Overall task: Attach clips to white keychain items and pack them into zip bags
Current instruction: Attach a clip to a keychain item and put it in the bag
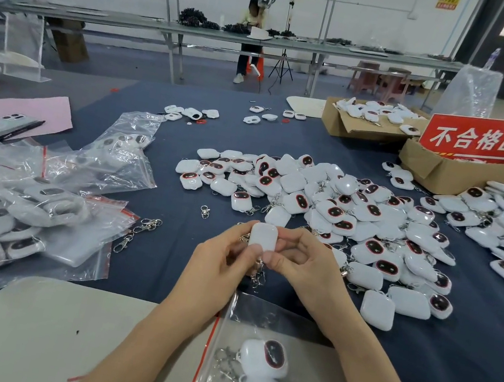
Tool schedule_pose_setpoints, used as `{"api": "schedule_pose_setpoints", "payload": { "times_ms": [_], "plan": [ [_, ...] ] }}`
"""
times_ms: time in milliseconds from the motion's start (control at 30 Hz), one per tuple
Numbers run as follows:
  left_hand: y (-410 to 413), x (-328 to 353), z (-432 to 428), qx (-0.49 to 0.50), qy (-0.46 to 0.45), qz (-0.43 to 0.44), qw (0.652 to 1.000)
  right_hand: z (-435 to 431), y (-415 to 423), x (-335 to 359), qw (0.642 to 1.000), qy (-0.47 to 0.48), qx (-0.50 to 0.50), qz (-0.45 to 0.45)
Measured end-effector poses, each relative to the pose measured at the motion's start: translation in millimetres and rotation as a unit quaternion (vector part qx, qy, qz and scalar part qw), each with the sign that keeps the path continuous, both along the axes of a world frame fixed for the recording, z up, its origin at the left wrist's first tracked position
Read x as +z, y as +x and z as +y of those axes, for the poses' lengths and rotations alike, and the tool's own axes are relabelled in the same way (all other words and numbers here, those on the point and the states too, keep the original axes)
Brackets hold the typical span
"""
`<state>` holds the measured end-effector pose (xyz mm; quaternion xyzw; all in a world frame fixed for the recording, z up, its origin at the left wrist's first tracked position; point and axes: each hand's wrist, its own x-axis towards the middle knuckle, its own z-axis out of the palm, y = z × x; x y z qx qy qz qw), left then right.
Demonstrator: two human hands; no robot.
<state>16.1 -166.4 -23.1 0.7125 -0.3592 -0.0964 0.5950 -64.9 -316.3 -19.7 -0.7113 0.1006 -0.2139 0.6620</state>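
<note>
- The zip bag point(258, 316) lies flat just below my wrists, between my forearms. Two finished pieces point(268, 358) are inside it. Its red seal strip runs along the left edge, beside my left forearm, so I judge the mouth faces left.
- My left hand point(217, 265) curls round the left edge of the white keychain point(263, 236). My right hand point(304, 267) pinches its right edge, so both hands are gripping it.
- The keychain stands between my fingertips with its long axis pointing away from me and its plain back toward me.
- The clip point(258, 276) hangs from its near end, in the gap between my palms and straight above the bag. I cannot tell if it is fully hooked on.
- My left hand is nearer the bag's mouth, so the piece would travel down and toward me.
- The pile point(324, 210) of unpacked pieces lies beyond my hands, to the right.
</note>
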Motion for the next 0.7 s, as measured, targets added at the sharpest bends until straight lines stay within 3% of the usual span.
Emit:
{"api": "schedule_pose_setpoints", "payload": {
  "times_ms": [167,400,700],
  "plan": [
    [0.6,2.8,0.7,-0.030,-0.040,0.064,0.997,1.7,-1.8,2.4,0.999,0.041,-0.015,-0.007],
    [2.0,-3.0,-3.7,-0.030,-0.006,0.067,0.997,-0.7,-2.3,5.4,0.994,0.106,-0.031,0.002],
    [-1.7,4.5,-0.2,-0.042,-0.061,0.103,0.992,1.9,-5.4,9.4,0.995,0.101,-0.010,0.006]
  ]
}}
